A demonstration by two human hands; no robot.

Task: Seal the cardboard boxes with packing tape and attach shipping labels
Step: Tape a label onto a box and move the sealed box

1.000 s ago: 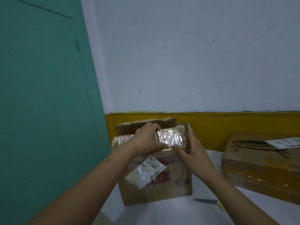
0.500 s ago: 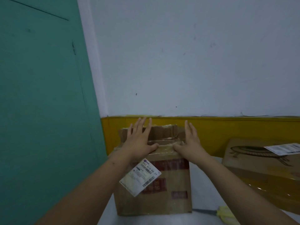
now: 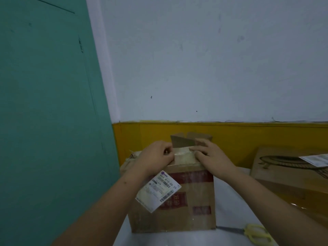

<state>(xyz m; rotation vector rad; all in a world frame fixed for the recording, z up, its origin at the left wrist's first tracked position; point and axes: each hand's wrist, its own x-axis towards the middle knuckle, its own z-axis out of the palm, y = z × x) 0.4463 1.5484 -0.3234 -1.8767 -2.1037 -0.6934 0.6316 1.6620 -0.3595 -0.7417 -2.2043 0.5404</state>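
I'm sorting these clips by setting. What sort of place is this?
Probably a small home or back-room packing corner, not a warehouse. Both hands work on top of a cardboard box bearing a shipping label, a second labelled box lies alongside, and yellow-handled scissors rest on the white table against a painted wall.

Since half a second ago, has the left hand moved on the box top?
Yes. The left hand has pulled back from the raised rear flap toward the box front edge, fingers now curled.
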